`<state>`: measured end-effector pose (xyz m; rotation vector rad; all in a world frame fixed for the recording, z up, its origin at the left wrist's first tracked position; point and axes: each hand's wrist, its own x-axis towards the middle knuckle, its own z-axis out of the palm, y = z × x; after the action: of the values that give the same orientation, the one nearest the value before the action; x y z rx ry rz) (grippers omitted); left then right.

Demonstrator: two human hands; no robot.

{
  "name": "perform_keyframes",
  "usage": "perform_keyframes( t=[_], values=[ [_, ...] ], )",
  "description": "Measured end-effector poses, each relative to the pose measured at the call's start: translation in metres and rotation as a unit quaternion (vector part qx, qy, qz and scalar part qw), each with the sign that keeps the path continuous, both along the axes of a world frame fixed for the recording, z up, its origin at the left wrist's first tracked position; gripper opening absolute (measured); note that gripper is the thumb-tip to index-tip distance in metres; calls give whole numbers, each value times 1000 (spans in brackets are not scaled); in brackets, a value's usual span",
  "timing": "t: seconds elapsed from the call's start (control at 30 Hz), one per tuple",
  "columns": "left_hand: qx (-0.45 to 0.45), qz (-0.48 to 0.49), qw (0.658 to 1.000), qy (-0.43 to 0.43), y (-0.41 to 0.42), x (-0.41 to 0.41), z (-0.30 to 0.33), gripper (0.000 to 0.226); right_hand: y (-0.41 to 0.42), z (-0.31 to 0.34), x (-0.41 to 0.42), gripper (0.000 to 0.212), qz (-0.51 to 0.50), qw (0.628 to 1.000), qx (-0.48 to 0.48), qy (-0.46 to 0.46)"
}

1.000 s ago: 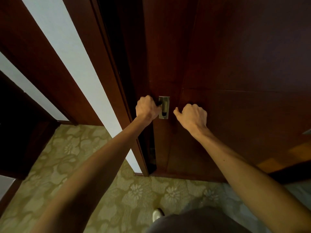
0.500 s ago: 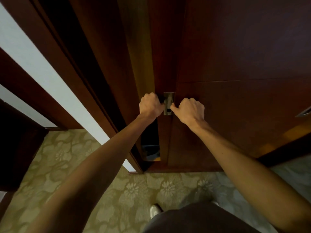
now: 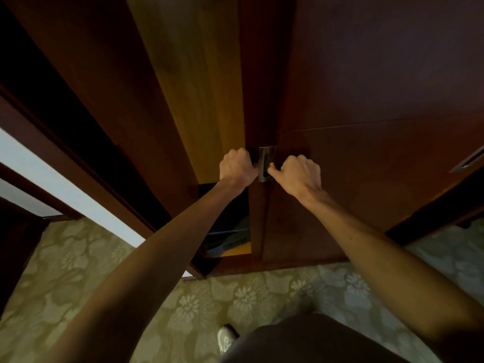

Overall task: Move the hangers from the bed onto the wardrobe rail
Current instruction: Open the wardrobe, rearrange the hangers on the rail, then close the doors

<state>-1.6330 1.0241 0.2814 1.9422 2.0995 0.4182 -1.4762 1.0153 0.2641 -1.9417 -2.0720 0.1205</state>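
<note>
Left hand [image 3: 237, 167] curled round door [image 3: 259, 210] edge, right hand [image 3: 301, 174] fisted at handle [image 3: 265, 163]. Slide evenly, you avoid jamming. Hangers, rail, bed out of view.

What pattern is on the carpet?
The carpet has pale flowers on an olive-green ground, best seen in the head view.

Narrow open gap [image 3: 227, 221] into the wardrobe left of the door [image 3: 366, 127], left hand [image 3: 235, 167] at the door's edge, dark clutter low inside the gap
</note>
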Motion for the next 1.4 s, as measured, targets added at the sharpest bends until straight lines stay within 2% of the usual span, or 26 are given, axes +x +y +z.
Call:
perform_keyframes(
  t=[0.33,0.87,1.4],
  values=[
    [6,-36,999,-3,7,64,4,21,5,5,71,60,-23,1000,-7,5],
    [12,-82,996,36,25,146,-4,26,13,10,148,61,-63,998,-20,8],
    [-14,-85,996,32,40,183,-7,25,20,1,174,62,-41,999,-12,17]
  ],
)
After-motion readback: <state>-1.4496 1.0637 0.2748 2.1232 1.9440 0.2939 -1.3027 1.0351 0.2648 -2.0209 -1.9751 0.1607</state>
